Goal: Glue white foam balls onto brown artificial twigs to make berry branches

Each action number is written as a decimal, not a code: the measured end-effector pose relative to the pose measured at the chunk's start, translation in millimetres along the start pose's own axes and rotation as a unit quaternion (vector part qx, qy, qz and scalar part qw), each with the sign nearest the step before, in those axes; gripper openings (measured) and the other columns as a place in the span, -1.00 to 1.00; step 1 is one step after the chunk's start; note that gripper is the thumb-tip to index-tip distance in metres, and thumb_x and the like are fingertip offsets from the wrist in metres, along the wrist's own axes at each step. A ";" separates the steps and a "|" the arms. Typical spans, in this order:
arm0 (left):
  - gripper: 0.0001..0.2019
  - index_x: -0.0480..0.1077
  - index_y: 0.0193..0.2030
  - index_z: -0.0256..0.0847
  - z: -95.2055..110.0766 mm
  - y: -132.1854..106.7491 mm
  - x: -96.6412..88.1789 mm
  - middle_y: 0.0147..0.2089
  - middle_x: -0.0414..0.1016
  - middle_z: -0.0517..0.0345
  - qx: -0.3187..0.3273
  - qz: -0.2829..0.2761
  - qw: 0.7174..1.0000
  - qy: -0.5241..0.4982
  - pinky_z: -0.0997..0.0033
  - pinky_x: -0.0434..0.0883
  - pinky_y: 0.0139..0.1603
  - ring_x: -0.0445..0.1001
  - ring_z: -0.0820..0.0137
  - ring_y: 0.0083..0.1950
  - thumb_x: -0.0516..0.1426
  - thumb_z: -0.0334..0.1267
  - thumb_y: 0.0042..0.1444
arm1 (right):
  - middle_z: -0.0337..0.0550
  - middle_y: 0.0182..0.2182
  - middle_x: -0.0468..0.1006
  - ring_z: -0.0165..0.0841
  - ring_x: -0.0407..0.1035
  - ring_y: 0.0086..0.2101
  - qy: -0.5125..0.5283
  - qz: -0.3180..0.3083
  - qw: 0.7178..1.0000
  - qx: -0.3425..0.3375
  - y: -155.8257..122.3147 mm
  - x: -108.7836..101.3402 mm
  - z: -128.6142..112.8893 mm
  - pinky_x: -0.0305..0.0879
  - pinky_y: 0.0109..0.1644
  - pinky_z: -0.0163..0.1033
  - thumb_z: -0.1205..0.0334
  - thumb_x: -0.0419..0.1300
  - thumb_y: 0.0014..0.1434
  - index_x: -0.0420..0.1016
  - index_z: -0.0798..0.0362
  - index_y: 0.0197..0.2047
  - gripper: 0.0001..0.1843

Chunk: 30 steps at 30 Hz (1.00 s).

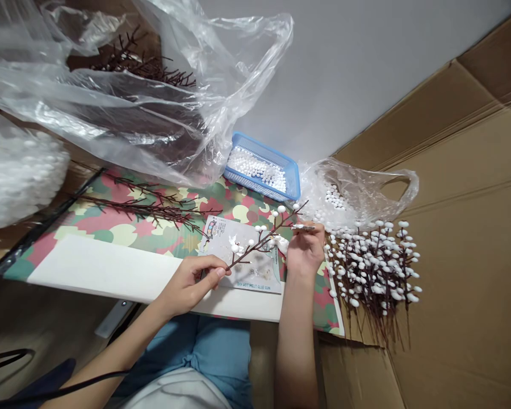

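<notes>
My left hand (191,281) pinches the lower end of a thin brown twig (259,241) dotted with white foam beads. The twig's tip reaches across to my right hand (306,247), which holds a slim silver pen-like tool (302,227) in its fingertips near the beads. Below the twig lies a printed leaflet (242,255) headed DIY hot melt glue gun, with white blobs on it. Both hands hover over it. Part of the tool is hidden by my fingers.
A blue plastic basket (262,167) of white beads and a clear bag of beads (349,193) stand beyond my hands. Beaded twigs (375,272) lie on cardboard (451,170) at right. Bare twigs (145,207) lie on a patterned mat (111,221); more fill a clear bag (132,74).
</notes>
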<state>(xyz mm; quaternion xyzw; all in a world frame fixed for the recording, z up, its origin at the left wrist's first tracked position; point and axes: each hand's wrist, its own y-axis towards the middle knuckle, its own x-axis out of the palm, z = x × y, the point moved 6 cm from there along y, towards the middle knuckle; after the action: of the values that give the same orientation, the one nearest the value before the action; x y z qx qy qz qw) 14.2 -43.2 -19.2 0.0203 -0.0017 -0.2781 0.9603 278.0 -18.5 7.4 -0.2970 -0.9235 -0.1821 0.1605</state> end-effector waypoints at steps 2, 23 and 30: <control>-0.74 0.48 -0.33 -0.33 -0.8 -0.2 -0.1 -0.51 0.46 0.11 -0.002 0.000 1.000 -0.001 0.52 0.26 -0.47 0.35 0.46 -0.50 0.06 -0.21 0.24 | -0.37 -0.51 0.38 -0.48 0.29 -0.42 0.008 0.001 1.000 0.004 -0.1 -0.1 -0.2 0.23 -0.31 -0.32 0.38 0.15 -0.25 0.32 0.00 -0.52 -0.86; -0.73 0.47 -0.35 -0.32 1.9 0.6 -0.3 -0.53 0.45 0.13 0.001 0.001 1.000 0.014 0.52 0.25 -0.48 0.34 0.46 -0.51 0.05 -0.19 0.24 | -0.37 -0.49 0.40 -0.48 0.32 -0.44 0.007 0.012 1.000 0.010 -3.7 2.0 0.5 0.29 -0.32 -0.32 0.37 0.15 -0.26 0.33 0.00 -0.51 -0.85; -0.74 0.47 -0.35 -0.31 1.1 0.6 0.4 -0.50 0.47 0.12 0.001 -0.004 1.000 0.016 0.53 0.25 -0.48 0.36 0.47 -0.50 0.05 -0.21 0.24 | -0.39 -0.53 0.39 -0.48 0.30 -0.44 0.010 0.040 0.999 -0.014 -2.2 -2.1 -15.5 0.23 -0.31 -0.33 0.38 0.16 -0.29 0.33 0.00 -0.54 -0.86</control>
<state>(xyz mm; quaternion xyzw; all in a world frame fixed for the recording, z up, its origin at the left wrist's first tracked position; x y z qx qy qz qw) 14.8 -43.0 -18.1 0.0260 0.0134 -0.2819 0.9590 281.2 -27.9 19.6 -0.3336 -0.9066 -0.1919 0.1729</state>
